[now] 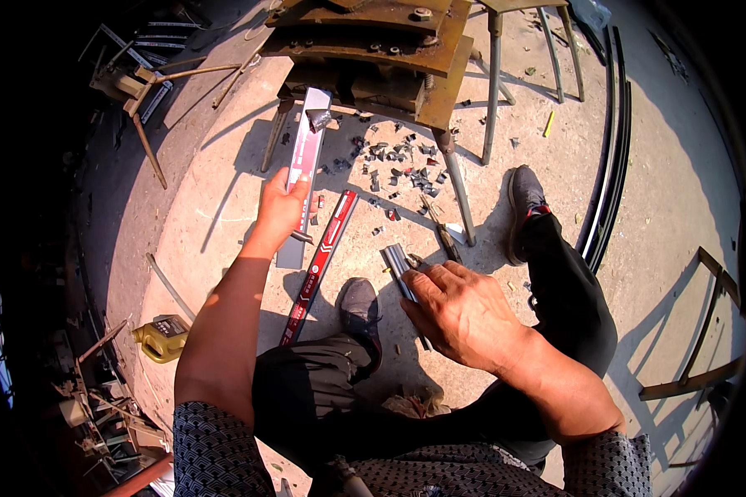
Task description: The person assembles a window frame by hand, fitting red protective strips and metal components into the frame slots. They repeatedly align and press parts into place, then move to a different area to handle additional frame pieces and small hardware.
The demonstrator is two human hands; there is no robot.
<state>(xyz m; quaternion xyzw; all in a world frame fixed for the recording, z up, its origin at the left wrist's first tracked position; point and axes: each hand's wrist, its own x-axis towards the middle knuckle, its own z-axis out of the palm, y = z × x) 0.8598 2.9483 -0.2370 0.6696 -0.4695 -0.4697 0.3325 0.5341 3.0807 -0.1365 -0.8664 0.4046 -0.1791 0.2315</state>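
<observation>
My left hand (283, 207) is closed round a long flat metal strip (308, 149) with a pink and silver printed face. Dark torn film (318, 121) sticks out near its far end, which reaches the steel press. My right hand (471, 319) has its fingers curled at a grey grooved metal profile (396, 263); its grip is partly hidden under the knuckles. Between the hands, a red printed strip (322, 261) slants down to my left leg. Just beyond my right hand is a slim pliers-like tool (448, 240), partly covered.
A rusty steel press (365, 41) on pipe legs stands ahead. Dark scraps (402, 161) litter the concrete beneath it. Long dark profiles (609, 166) lie on the right, near a metal frame (692, 381). A yellow jug (161, 338) and a metal stand (133, 87) are on the left.
</observation>
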